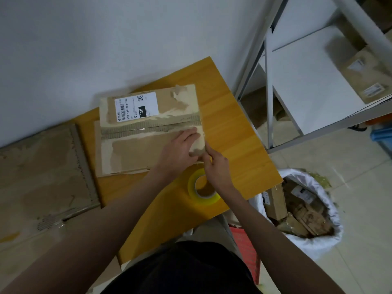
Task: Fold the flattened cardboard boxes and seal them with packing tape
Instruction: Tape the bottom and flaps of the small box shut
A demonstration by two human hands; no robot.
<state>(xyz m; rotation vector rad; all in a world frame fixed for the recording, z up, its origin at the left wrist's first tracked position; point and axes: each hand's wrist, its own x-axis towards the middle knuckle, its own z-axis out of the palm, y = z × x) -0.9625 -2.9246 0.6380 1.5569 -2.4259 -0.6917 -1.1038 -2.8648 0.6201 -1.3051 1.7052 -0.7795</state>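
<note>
A worn brown cardboard box (135,145) with a white shipping label lies folded on the orange wooden table (244,145), its top flaps closed along a torn centre seam. My left hand (180,149) presses flat on the box's right end, fingers straight. My right hand (216,164) pinches something thin at the box's right edge, probably the tape end; the strip itself is too clear to make out. A roll of clear yellowish packing tape (201,188) lies on the table just below both hands, partly hidden by my right wrist.
A large flattened cardboard sheet (42,172) lies left of the table. A white bag of cardboard scraps (314,209) stands on the floor at the right. A metal shelf rack (269,92) with boxes rises at the back right. A red crate (248,247) sits under the table's front edge.
</note>
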